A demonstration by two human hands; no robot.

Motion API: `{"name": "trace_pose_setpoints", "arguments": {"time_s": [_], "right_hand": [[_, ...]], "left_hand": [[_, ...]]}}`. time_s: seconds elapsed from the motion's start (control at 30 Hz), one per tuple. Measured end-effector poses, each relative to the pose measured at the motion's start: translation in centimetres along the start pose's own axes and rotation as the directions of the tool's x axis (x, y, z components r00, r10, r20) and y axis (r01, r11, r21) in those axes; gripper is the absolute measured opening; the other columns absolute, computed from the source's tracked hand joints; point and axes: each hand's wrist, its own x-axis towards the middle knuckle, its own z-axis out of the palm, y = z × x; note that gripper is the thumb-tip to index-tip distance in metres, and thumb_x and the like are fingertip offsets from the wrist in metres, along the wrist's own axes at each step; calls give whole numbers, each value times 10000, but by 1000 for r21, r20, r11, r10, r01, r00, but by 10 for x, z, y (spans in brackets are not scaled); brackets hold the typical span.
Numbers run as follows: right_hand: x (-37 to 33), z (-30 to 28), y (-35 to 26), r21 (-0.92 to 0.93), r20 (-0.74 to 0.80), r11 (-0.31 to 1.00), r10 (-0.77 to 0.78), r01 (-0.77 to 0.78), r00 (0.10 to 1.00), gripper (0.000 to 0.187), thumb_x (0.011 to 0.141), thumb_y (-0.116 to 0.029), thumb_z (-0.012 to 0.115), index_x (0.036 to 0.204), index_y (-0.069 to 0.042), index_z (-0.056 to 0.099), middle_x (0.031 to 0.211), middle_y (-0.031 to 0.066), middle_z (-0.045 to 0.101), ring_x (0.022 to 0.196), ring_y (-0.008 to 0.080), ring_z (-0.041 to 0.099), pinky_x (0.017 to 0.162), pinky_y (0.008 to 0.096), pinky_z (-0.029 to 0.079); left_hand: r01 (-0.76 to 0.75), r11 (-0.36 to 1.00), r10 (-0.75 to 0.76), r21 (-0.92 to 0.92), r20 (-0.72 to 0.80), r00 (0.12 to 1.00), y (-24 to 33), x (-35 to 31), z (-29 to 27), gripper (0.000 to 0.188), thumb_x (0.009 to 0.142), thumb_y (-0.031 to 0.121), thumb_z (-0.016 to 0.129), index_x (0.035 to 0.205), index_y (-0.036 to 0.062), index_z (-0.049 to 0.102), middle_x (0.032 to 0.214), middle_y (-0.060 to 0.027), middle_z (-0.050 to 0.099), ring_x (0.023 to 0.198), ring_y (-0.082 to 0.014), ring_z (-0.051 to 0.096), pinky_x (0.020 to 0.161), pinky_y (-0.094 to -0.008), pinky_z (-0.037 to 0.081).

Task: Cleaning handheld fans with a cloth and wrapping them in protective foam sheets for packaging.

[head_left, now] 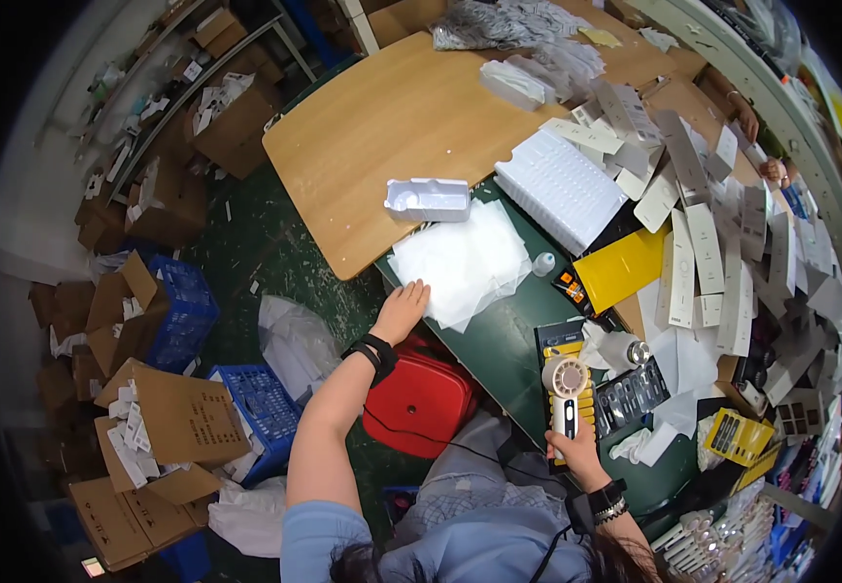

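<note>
My left hand [404, 309] lies with fingers stretched out at the near left edge of a stack of thin white sheets [470, 255]. The sheets are spread over the corner of a green table [484, 348]. In my right hand [578, 449] is a handheld fan [565, 389] with a round cream head and a white and dark handle, held upright with my fingers wrapped round the handle. Just beyond the sheets lies a white molded plastic tray [428, 200]. A small clear bottle [543, 263] stands right of the sheets. Black and yellow tool sets [632, 396] lie beside the fan.
Stacked white trays [562, 187] and a yellow pad [621, 269] lie farther back. Many white boxes [705, 248] heap at the right, near another person's hand [776, 171]. A wooden table [363, 146] adjoins. A red stool [419, 403], blue crates [264, 413] and cardboard boxes [188, 418] stand below.
</note>
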Motion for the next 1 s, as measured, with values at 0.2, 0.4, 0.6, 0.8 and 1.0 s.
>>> {"name": "trace_pose_setpoints", "arguments": {"time_s": [0.2, 0.4, 0.6, 0.8, 1.0], "right_hand": [[1, 0, -1, -27, -1, 1000, 15, -15, 1000, 209, 745, 23, 625, 910, -3, 500, 636, 38, 549, 498, 106, 545, 453, 231, 457], [11, 2, -1, -61, 49, 998, 9, -6, 999, 214, 750, 18, 616, 934, -4, 508, 635, 30, 542, 480, 106, 540, 451, 240, 458], [26, 9, -26, -106, 137, 994, -9, 23, 991, 176, 861, -128, 594, 973, -31, 500, 623, 18, 538, 474, 83, 512, 445, 218, 430], [33, 21, -31, 94, 138, 996, -17, 4, 990, 230, 947, -251, 437, 1019, -36, 478, 639, 46, 537, 503, 110, 520, 476, 227, 439], [34, 19, -28, 135, 108, 988, -91, 76, 990, 243, 951, -261, 419, 1025, -37, 476, 661, 59, 537, 534, 116, 528, 492, 234, 443]], "left_hand": [[-127, 983, 140, -135, 84, 987, -15, 2, -2, 218, 773, 84, 508, 963, -8, 563, 1020, -150, 589, 967, -272, 583, 796, -349, 493], [-17, 916, 43, -400, 57, 997, 13, 32, -24, 109, 773, 122, 564, 714, 37, 528, 744, -102, 582, 766, -295, 598, 671, -382, 493], [104, 750, 13, -653, 172, 985, 58, 63, -34, 227, 782, 215, 630, 721, 40, 499, 730, -119, 549, 709, -318, 563, 622, -401, 452], [90, 751, 49, -655, 191, 980, 81, 63, -27, 267, 808, 272, 619, 728, 37, 520, 731, -110, 563, 725, -313, 571, 632, -399, 452], [77, 718, -7, -692, 104, 995, 90, 58, -12, 271, 835, 280, 593, 723, 36, 554, 734, -110, 571, 715, -310, 570, 632, -403, 452]]}}
